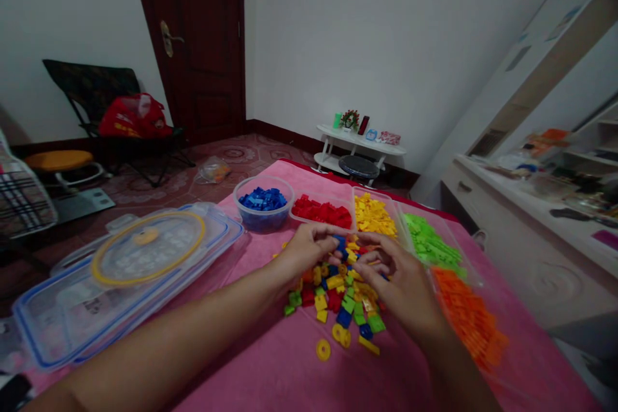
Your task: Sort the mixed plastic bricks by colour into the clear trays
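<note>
A loose pile of mixed building blocks (333, 281) in yellow, blue, green, red and orange lies on the pink cloth. Over its far side, my left hand (309, 250) pinches a blue building block (341, 246) at its fingertips. My right hand (393, 267) faces it with curled fingers close to small yellow and orange pieces; what lies in its grasp is partly hidden. On the near side of the pile, a yellow ring-shaped piece (323, 349) rests apart from the others.
Behind the pile stand a round tub of blue blocks (263, 225) and trays of red (322, 211), yellow (375, 215) and green blocks (432, 239). Orange blocks (468, 315) sit at the right. Clear plastic lids (159, 296) are stacked at the left.
</note>
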Demonstrator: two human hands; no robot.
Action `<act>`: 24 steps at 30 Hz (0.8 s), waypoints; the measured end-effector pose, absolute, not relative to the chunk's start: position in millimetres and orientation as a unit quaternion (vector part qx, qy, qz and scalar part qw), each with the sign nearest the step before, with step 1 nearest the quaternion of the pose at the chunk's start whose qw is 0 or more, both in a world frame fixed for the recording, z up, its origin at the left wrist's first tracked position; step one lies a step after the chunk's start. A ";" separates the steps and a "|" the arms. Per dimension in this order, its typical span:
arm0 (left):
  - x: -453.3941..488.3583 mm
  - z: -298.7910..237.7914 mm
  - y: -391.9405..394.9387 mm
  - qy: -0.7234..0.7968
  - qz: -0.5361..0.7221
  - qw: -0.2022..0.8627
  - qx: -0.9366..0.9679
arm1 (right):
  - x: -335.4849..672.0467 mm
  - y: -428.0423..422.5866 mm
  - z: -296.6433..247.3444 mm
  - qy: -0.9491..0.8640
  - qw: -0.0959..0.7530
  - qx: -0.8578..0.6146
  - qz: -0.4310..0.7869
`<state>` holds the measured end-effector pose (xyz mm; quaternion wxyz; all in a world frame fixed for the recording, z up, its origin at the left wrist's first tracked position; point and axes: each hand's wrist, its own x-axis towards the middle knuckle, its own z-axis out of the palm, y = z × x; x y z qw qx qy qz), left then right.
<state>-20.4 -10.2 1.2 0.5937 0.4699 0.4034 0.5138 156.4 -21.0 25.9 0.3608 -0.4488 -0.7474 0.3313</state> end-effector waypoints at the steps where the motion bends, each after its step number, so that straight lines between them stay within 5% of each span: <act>1: -32.7 7.9 -3.2 0.425 0.533 0.539 0.495 | 159.1 -19.9 26.6 -0.747 0.371 -0.453 0.314; 4: -76.8 28.9 13.3 0.523 0.560 0.266 0.585 | 165.6 -16.0 28.8 -0.743 0.386 -0.467 0.285; 8: -119.6 47.0 14.9 0.693 0.342 -0.054 0.632 | 168.0 -11.9 28.9 -0.745 0.388 -0.473 0.267; 14: -123.7 45.7 9.7 0.791 0.092 -0.039 0.603 | 171.9 -11.5 28.3 -0.762 0.384 -0.466 0.234; 24: -97.6 24.8 19.6 0.672 0.171 -0.040 0.719 | 159.8 -5.5 5.0 -0.811 0.327 -0.446 0.192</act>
